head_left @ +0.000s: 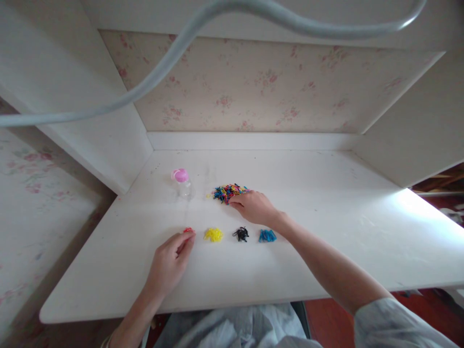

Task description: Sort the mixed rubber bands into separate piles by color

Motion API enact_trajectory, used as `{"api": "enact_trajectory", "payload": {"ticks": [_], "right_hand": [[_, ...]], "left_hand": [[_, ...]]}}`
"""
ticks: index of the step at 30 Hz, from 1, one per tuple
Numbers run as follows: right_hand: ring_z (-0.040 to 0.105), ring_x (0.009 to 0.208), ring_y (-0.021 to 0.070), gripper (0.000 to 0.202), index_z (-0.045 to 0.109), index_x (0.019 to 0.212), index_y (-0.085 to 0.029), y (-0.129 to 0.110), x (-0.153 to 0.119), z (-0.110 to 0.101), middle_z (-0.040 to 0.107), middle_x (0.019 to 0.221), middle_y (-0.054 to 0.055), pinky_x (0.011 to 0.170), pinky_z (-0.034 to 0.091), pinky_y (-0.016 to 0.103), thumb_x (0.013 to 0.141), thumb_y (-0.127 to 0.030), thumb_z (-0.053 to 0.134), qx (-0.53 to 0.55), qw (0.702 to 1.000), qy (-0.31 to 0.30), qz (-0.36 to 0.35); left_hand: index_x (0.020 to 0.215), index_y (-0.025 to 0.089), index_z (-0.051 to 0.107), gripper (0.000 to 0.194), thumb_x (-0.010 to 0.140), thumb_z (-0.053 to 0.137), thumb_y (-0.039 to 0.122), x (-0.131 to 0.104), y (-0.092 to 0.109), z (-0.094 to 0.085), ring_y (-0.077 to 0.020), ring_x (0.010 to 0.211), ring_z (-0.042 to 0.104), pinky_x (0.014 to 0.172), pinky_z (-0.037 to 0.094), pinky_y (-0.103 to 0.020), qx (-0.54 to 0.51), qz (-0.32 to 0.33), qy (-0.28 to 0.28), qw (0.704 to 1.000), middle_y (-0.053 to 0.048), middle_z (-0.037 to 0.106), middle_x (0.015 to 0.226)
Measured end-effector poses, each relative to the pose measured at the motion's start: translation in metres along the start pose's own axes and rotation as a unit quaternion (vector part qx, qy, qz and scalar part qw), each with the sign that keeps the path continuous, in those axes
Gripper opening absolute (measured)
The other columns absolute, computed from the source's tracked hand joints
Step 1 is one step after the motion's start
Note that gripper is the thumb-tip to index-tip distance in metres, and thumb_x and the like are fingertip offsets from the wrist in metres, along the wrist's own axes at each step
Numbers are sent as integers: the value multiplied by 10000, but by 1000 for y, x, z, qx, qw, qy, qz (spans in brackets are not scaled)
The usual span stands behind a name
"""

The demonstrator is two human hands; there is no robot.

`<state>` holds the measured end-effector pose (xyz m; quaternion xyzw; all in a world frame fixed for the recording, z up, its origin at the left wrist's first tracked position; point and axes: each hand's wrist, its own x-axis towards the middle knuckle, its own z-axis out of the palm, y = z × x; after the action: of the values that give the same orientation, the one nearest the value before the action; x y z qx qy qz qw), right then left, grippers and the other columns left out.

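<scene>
Red bits (189, 230) lay at the left hand (169, 263), fingertips together; the right hand (255, 208), also pinched, touched the mixed heap (226, 192). Yellow (213, 235), black (241, 234) and blue piles (267, 236) lined up towards the desk's (348, 212) front edge, a pink-lidded bottle (183, 182) near its back-left corner.

So on the bench (326, 193) there's a bottle (185, 188) left of the main pile (222, 193), and four clusters (213, 235) lined up side by side in front of both.

The right bare hand (253, 208) touches a multicoloured heap of small bands (230, 193) on the white counter (326, 212) — the left bare hand (171, 258) at a small red pile (188, 230).
</scene>
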<state>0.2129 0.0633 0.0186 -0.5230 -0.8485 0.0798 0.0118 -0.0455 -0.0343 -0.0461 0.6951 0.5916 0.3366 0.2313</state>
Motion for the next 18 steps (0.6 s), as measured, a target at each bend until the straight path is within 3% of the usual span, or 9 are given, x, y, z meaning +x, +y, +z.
{"api": "enact_trajectory", "payload": {"ticks": [9, 13, 18], "right_hand": [[540, 614, 97, 293, 698, 946, -258, 36, 19, -40, 682, 762, -25, 578, 322, 214, 898, -337, 420, 120, 989, -32, -82], [562, 658, 101, 270, 692, 928, -275, 37, 20, -44, 693, 812, -40, 604, 326, 215, 895, -300, 426, 120, 985, -39, -114], [590, 698, 109, 267, 686, 944, -308, 32, 9, -43, 706, 868, -51, 605, 321, 214, 906, -301, 422, 113, 988, -33, -103]], "left_hand": [[979, 209, 672, 245, 864, 513, 355, 7, -1, 0, -142, 873, 655, 788, 518, -229, 5, -21, 2, 1000, -14, 709, 990], [973, 216, 672, 234, 865, 516, 354, 9, 1, -2, -129, 843, 652, 764, 511, -211, 2, -53, 6, 999, 2, 712, 960], [970, 209, 672, 233, 866, 511, 343, 11, 4, -4, -126, 833, 649, 763, 506, -210, 5, -57, 3, 998, -1, 712, 957]]}}
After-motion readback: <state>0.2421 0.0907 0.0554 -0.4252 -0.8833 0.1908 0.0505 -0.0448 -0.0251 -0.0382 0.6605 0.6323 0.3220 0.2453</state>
